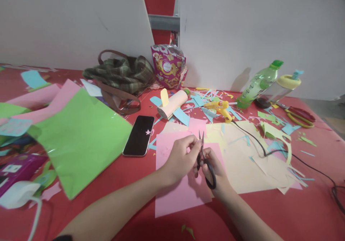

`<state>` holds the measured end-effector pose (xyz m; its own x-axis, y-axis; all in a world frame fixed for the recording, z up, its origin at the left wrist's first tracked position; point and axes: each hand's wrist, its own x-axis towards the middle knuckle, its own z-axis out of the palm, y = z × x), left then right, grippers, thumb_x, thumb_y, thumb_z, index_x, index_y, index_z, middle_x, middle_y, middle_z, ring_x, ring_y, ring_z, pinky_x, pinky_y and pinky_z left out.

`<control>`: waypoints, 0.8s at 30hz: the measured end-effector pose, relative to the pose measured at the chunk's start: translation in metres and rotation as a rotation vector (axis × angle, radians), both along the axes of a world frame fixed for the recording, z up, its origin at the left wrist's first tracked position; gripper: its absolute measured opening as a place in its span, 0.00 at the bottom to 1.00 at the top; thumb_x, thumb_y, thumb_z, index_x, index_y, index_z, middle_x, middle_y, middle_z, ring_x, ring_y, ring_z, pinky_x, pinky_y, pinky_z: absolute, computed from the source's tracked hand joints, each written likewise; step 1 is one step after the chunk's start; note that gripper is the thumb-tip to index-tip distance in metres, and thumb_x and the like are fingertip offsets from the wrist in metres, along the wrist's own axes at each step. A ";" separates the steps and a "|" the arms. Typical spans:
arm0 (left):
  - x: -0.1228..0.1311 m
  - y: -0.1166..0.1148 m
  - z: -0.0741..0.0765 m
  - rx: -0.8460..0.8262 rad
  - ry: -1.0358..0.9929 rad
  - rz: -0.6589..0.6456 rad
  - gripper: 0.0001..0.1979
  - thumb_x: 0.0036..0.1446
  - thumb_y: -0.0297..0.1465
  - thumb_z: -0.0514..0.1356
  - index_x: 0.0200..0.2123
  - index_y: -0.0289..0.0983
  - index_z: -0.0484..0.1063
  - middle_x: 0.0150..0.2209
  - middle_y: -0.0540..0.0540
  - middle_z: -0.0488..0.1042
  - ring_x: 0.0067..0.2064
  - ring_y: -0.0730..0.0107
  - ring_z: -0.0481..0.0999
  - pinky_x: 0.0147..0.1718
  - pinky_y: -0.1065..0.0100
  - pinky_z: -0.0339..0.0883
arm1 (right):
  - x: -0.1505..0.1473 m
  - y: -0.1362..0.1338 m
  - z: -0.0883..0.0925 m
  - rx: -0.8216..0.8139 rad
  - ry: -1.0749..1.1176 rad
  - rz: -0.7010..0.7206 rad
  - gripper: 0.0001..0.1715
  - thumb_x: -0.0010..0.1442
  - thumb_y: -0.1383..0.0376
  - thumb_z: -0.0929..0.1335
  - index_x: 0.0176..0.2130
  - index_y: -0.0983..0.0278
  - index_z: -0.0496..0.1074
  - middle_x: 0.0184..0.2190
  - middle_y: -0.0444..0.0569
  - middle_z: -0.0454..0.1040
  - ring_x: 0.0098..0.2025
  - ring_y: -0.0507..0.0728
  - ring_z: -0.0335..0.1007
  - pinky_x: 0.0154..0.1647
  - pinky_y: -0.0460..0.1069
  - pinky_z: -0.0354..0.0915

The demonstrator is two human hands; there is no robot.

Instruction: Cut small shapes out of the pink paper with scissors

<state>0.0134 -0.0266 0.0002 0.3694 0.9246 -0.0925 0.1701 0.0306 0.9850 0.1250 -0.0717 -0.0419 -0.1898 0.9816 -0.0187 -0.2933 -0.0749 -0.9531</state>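
Observation:
My right hand (217, 172) grips black-handled scissors (205, 160), blades pointing up and away from me. My left hand (179, 158) is pinched right at the blades; what it pinches is too small to make out. Both hands hover over a pink paper sheet (175, 194) lying flat on the red table (134, 176). A cream sheet (242, 162) lies to the right of the pink one.
A black phone (139, 135) lies left of the hands beside a green sheet (81, 136). Farther back are a paper roll (172, 104), yellow glue gun (219, 108) with black cord (258, 144), plaid bag (121, 75), snack bag (167, 66), green bottle (258, 84), red scissors (299, 116), and paper scraps.

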 end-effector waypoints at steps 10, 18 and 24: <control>-0.001 0.000 -0.001 0.020 0.026 -0.002 0.14 0.55 0.35 0.46 0.19 0.37 0.53 0.13 0.56 0.56 0.15 0.79 0.60 0.17 0.75 0.54 | -0.001 0.000 -0.002 -0.002 0.000 -0.022 0.15 0.52 0.55 0.63 0.29 0.60 0.52 0.21 0.39 0.59 0.21 0.49 0.57 0.21 0.45 0.56; -0.003 0.007 0.001 0.079 0.048 -0.038 0.13 0.54 0.32 0.47 0.18 0.35 0.55 0.18 0.54 0.57 0.21 0.79 0.60 0.23 0.74 0.55 | 0.000 0.003 -0.001 -0.066 0.073 -0.117 0.15 0.50 0.57 0.66 0.28 0.60 0.53 0.20 0.38 0.60 0.17 0.48 0.56 0.18 0.45 0.55; -0.009 0.014 0.003 0.031 0.063 -0.279 0.12 0.53 0.32 0.47 0.20 0.34 0.59 0.22 0.52 0.64 0.26 0.77 0.63 0.27 0.74 0.57 | 0.006 0.009 0.004 0.010 0.145 -0.256 0.10 0.50 0.63 0.66 0.27 0.61 0.57 0.25 0.41 0.63 0.25 0.50 0.61 0.28 0.47 0.59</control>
<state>0.0049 -0.0127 0.0028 0.6042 0.7910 -0.0965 0.2285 -0.0560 0.9719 0.1307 -0.0629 -0.0377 0.0643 0.9979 0.0006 -0.4346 0.0286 -0.9002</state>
